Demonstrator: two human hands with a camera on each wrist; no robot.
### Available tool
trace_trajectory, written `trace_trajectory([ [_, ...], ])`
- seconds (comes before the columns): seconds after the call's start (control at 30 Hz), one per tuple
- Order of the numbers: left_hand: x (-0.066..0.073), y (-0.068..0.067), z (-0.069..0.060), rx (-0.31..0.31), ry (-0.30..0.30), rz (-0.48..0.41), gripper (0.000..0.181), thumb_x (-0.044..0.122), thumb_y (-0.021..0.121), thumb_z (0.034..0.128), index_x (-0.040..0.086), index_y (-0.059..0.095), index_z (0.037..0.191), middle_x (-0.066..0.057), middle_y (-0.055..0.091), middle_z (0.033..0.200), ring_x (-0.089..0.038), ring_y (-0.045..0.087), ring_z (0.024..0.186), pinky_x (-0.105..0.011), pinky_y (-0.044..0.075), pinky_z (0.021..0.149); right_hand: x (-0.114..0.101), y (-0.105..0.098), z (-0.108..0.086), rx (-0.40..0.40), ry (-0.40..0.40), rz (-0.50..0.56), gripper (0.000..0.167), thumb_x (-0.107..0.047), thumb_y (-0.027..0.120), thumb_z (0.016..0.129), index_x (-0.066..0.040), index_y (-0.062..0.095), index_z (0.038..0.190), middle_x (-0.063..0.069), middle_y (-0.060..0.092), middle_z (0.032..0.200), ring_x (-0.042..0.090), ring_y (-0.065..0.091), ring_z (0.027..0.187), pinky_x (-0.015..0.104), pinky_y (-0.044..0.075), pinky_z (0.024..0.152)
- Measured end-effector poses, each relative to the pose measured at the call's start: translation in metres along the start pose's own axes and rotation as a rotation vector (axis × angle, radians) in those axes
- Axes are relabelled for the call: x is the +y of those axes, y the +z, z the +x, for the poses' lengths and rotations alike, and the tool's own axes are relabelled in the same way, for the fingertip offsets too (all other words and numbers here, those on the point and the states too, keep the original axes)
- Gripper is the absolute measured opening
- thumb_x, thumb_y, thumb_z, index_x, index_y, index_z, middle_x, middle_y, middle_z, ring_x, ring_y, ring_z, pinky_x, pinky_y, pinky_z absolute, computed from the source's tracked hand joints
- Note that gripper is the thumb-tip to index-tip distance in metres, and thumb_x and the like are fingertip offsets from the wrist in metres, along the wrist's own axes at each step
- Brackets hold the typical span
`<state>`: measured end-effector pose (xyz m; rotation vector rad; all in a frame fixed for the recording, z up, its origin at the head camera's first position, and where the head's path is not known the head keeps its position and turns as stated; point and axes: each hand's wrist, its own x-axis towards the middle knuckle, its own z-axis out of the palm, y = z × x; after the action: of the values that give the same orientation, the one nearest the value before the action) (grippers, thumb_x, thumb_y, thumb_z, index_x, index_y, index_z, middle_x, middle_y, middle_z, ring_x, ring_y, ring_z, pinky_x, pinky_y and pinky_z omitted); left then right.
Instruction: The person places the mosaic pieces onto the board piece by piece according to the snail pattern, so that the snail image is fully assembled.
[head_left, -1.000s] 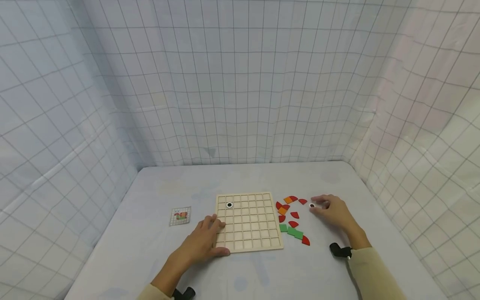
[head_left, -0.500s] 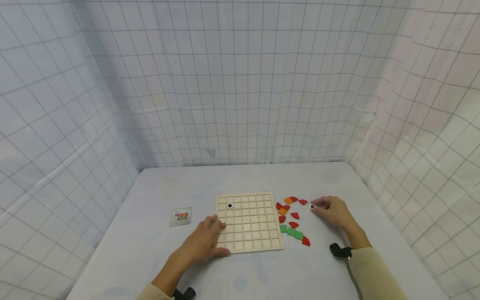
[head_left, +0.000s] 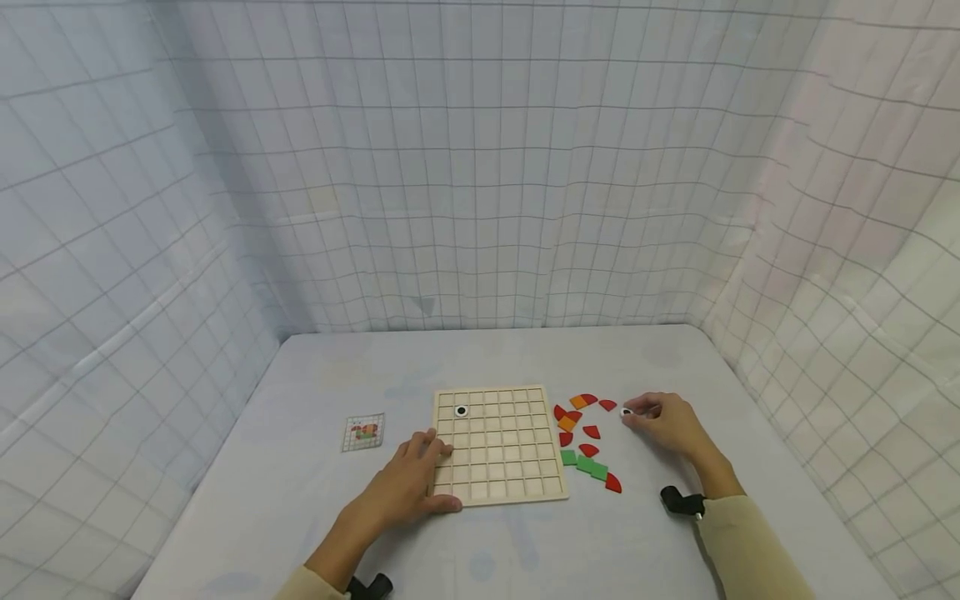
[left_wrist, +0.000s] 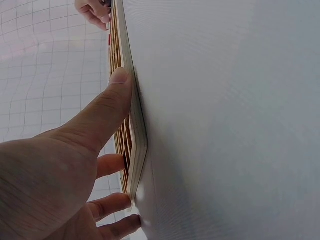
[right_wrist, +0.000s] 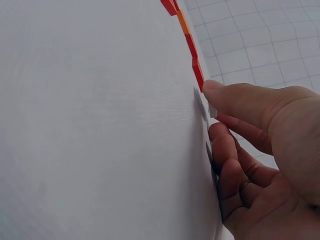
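Note:
A pale wooden grid board (head_left: pixel 517 454) lies on the table, with one white eye tile (head_left: pixel 461 411) in a cell near its far left corner. My left hand (head_left: pixel 405 479) rests at the board's near left corner, fingers spread over the left edge and thumb on the near edge. To the right of the board, my right hand (head_left: pixel 663 423) pinches a second white eye tile (head_left: pixel 626 412) between thumb and fingers, low at the tabletop. In the right wrist view the fingers mostly hide this tile (right_wrist: pixel 213 112).
Between board and right hand lie several red quarter-circle pieces (head_left: pixel 591 432), orange squares (head_left: pixel 567 424) and green squares (head_left: pixel 583 464). A small gridded picture card (head_left: pixel 363 432) lies left of the board. Gridded white cloth (head_left: pixel 480 208) walls in the table's back and sides.
Both hands keep almost the same place. The right hand's thumb and fingers have drawn slightly closer around the eye tile. The board and loose pieces stay put.

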<state>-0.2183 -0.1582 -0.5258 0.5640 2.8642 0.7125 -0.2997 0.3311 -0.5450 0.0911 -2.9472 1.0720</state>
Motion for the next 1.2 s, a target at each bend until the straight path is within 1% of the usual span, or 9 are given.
trace_trajectory([
  [0.2,0.001,0.0,0.0,0.001,0.007,-0.002,0.086,0.052,0.099,0.0913,0.008,0.062,0.155,-0.031,0.046,0.173,-0.06,0.055,0.153,-0.078,0.062,0.104,0.001,-0.002,-0.001,0.012,0.003,0.022,0.033,-0.031,0.089,0.105,-0.007,0.086,0.127,0.01,0.082,0.11,0.023,0.07,0.1,0.035,0.057,0.084],
  [0.4,0.002,0.001,0.0,-0.001,0.01,-0.008,0.086,0.052,0.099,0.0916,0.008,0.062,0.155,-0.031,0.046,0.174,-0.06,0.055,0.153,-0.078,0.062,0.105,-0.003,0.001,-0.002,0.015,0.003,0.044,0.037,-0.033,0.089,0.106,-0.007,0.085,0.132,0.014,0.084,0.12,0.024,0.073,0.102,0.029,0.058,0.079],
  [0.5,0.002,0.0,0.0,-0.002,0.011,-0.015,0.086,0.052,0.099,0.0916,0.008,0.062,0.155,-0.031,0.045,0.174,-0.061,0.054,0.154,-0.078,0.061,0.106,-0.009,0.005,-0.002,0.023,0.001,0.054,0.037,-0.032,0.089,0.106,-0.007,0.084,0.134,0.017,0.084,0.123,0.026,0.073,0.102,0.026,0.059,0.075],
  [0.63,0.003,-0.002,0.0,-0.004,0.006,-0.018,0.085,0.051,0.099,0.0909,0.009,0.062,0.154,-0.031,0.045,0.175,-0.06,0.053,0.155,-0.079,0.061,0.106,-0.021,0.011,-0.001,0.041,-0.006,0.059,0.036,-0.03,0.089,0.106,-0.009,0.083,0.135,0.017,0.083,0.125,0.028,0.073,0.104,0.024,0.06,0.076],
  [0.8,0.002,-0.002,0.001,0.0,0.013,-0.019,0.084,0.05,0.1,0.0912,0.008,0.061,0.154,-0.031,0.044,0.174,-0.061,0.053,0.155,-0.079,0.061,0.105,-0.039,0.02,0.002,0.064,-0.048,0.04,0.035,-0.029,0.089,0.106,-0.011,0.084,0.135,0.014,0.082,0.122,0.03,0.072,0.108,0.022,0.06,0.08],
  [0.93,0.001,-0.001,0.001,0.003,0.017,-0.02,0.084,0.049,0.1,0.0918,0.007,0.061,0.154,-0.032,0.044,0.173,-0.061,0.053,0.154,-0.079,0.061,0.105,-0.054,0.027,0.005,0.046,-0.092,0.051,0.032,-0.027,0.089,0.105,-0.011,0.084,0.133,0.012,0.082,0.122,0.027,0.073,0.107,0.025,0.061,0.078],
  [1.1,0.0,0.0,0.0,-0.001,0.007,-0.041,0.083,0.048,0.1,0.092,0.007,0.061,0.153,-0.033,0.044,0.173,-0.062,0.051,0.154,-0.078,0.058,0.113,-0.071,0.04,0.01,0.005,-0.164,0.067,0.028,-0.023,0.09,0.104,-0.011,0.085,0.129,0.01,0.083,0.121,0.021,0.071,0.098,0.026,0.061,0.071],
  [1.2,0.0,0.001,0.0,-0.005,-0.007,-0.051,0.083,0.047,0.101,0.0914,0.007,0.061,0.152,-0.034,0.044,0.173,-0.063,0.05,0.155,-0.078,0.056,0.117,-0.081,0.049,0.014,-0.022,-0.218,0.066,0.026,-0.021,0.09,0.104,-0.01,0.085,0.127,0.009,0.082,0.115,0.018,0.07,0.093,0.024,0.06,0.071],
])
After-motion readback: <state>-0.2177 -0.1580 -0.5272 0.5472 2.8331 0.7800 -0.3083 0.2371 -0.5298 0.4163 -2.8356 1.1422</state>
